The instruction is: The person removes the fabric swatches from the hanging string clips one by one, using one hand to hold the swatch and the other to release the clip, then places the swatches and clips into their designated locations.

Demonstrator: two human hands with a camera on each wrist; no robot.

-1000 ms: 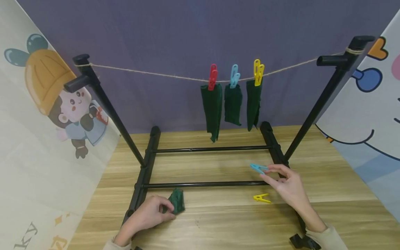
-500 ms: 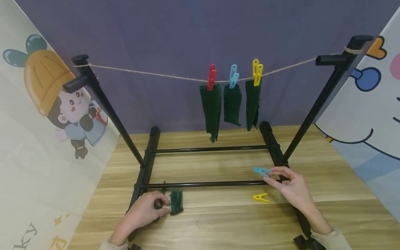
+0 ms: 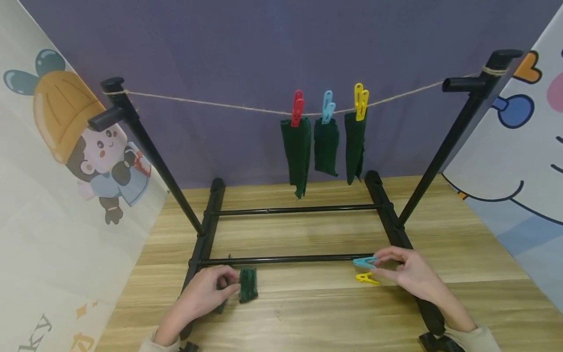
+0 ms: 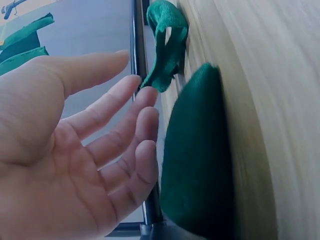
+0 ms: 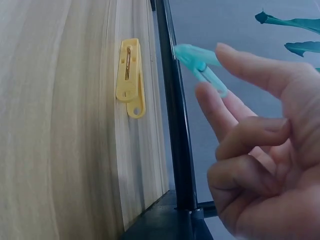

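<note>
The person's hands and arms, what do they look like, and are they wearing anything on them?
The left hand and right hand are bare, with no gloves and no rings visible on the fingers. Plain, pale beige long sleeves cover the forearms: the left sleeve and right sleeve show only at their ends.

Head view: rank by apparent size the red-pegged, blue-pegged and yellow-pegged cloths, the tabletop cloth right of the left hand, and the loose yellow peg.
1. Red-pegged cloth
2. Blue-pegged cloth, yellow-pegged cloth: too alike to rank; first wider, second longer
3. Tabletop cloth
4. Loose yellow peg
</note>
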